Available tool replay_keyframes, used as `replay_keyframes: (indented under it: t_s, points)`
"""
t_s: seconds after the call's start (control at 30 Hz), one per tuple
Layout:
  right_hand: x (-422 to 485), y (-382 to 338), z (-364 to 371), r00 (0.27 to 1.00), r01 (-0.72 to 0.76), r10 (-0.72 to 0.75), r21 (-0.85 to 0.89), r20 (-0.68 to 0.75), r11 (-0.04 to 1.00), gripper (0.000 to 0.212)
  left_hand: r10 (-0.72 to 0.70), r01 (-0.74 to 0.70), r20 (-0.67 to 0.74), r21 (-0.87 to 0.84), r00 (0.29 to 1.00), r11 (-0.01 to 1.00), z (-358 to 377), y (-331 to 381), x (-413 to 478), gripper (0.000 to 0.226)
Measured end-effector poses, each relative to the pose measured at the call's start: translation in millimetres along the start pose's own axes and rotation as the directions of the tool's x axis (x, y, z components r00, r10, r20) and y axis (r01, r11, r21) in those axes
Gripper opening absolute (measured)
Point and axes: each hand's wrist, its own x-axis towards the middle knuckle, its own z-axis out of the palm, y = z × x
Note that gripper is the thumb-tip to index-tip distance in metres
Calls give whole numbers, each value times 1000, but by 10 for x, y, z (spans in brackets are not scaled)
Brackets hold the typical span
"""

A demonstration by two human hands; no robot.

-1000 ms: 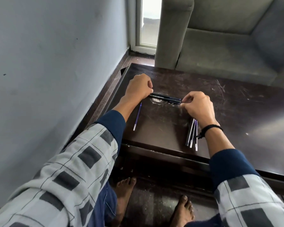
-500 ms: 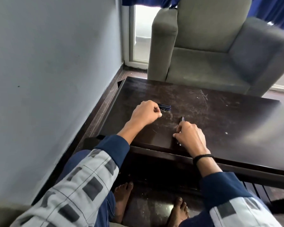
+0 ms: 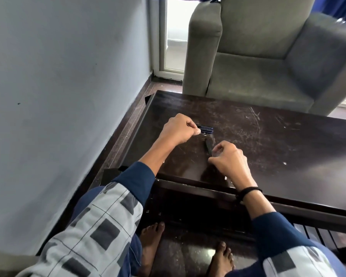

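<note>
On the dark scratched table (image 3: pixel 277 140), my left hand (image 3: pixel 179 129) has its fingers curled round the end of a short bundle of dark blue pens (image 3: pixel 206 129) that lies flat and points right. My right hand (image 3: pixel 227 156) is nearer the table's front edge, and its fingertips pinch a dark pen (image 3: pixel 208 146) that points away from me. Most of that pen is hidden under the hand. The two hands are apart.
A grey armchair (image 3: pixel 268 62) stands right behind the table. A grey wall (image 3: pixel 58 96) runs along the left, with a narrow floor strip between it and the table. My bare feet (image 3: pixel 152 242) rest under the table's front rail (image 3: pixel 287 210).
A second ago both hands held one long bundle of pens between them. My right hand has come back toward the front edge with a pen; my left keeps the short bundle. The camera tilted up.
</note>
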Motion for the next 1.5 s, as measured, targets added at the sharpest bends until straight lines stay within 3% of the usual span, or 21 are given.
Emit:
replay_keyframes:
  t_s: [0.13,0.3,0.37,0.5,0.73,0.9,1.1,1.5]
  points:
    - [23,-57,5,998,17,-32,271,51,962,27,-164,170,80,-65,983,983,45,9,51,32]
    - [42,-70,7,994,43,-74,357,75,933,28,-223,236,82,-229,971,944,96,21,45,20]
    - [33,-94,-15,990,18,-76,438,117,899,26,-224,243,94,-367,970,898,93,17,38,16]
    - [-7,-145,-67,974,-46,-87,567,207,823,23,-213,254,140,-605,967,755,42,36,10,29]
    - [-31,-192,-34,970,-158,-25,706,241,690,12,-150,211,152,-576,977,790,59,47,0,20]
    - [36,-160,70,991,-86,-10,688,135,720,8,-148,217,165,-578,975,786,80,66,-12,22]
    - [49,-142,144,995,103,-95,532,-42,841,7,-130,186,136,-599,982,779,86,99,-25,19]
    - [-10,-197,139,981,143,-61,465,-186,874,22,-97,149,117,-616,988,773,29,172,-69,28]
